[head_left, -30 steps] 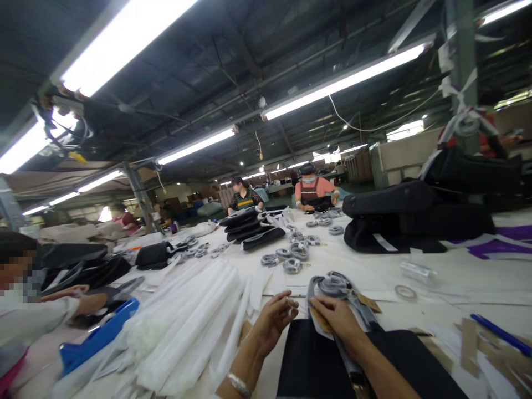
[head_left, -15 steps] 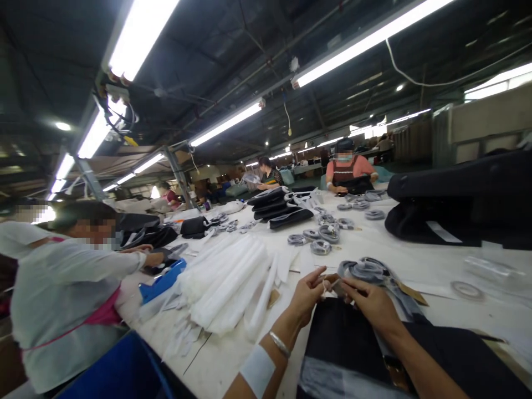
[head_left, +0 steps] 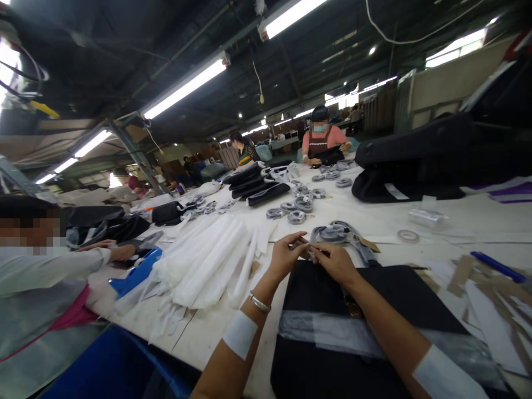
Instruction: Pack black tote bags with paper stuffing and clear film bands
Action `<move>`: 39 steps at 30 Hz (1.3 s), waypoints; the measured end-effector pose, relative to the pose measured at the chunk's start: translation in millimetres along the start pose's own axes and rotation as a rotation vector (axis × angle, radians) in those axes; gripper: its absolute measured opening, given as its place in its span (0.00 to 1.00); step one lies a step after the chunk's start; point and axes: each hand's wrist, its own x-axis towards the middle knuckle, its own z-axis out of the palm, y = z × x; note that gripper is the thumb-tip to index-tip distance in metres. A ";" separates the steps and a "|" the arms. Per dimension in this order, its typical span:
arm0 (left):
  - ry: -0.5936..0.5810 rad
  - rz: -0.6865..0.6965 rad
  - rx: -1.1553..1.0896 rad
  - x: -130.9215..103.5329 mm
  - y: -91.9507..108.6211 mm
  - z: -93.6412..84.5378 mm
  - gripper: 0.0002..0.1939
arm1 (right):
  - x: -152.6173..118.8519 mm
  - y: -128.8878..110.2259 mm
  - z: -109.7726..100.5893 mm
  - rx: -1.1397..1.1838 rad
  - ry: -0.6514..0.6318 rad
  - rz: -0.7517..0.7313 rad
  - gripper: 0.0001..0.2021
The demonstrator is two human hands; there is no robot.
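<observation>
My left hand and my right hand meet fingertip to fingertip above the far edge of a black fabric bag. Both pinch a small pale piece, too small and too covered by fingers to name. The left index finger is stretched out above it. A band of clear plastic film crosses the bag, which lies flat on the white table. Just beyond my fingers lies a coiled grey strap with a brown tag. My right forearm passes over the bag.
White plastic sleeves are heaped left of my hands, beside a blue holder. Coiled grey straps and stacked black bags lie farther back. Tape, cardboard scraps and a blue pen are at right. Co-workers sit left and across.
The view has turned right and down, showing more of the black bag and the scraps at right. My hands stay together at its far edge, with fingertips closer over the small piece.
</observation>
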 end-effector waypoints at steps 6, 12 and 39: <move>0.196 -0.001 0.088 -4.6 8.2 -41.3 0.22 | 3.9 7.0 -4.6 -0.011 0.177 0.144 0.25; 0.331 -0.104 0.198 -12.1 -23.6 -66.6 0.26 | 3.1 2.8 -4.6 -0.031 0.176 0.152 0.24; -0.127 -0.394 0.880 46.8 -65.7 -18.2 0.14 | 3.2 10.7 -3.8 -0.059 0.100 0.202 0.29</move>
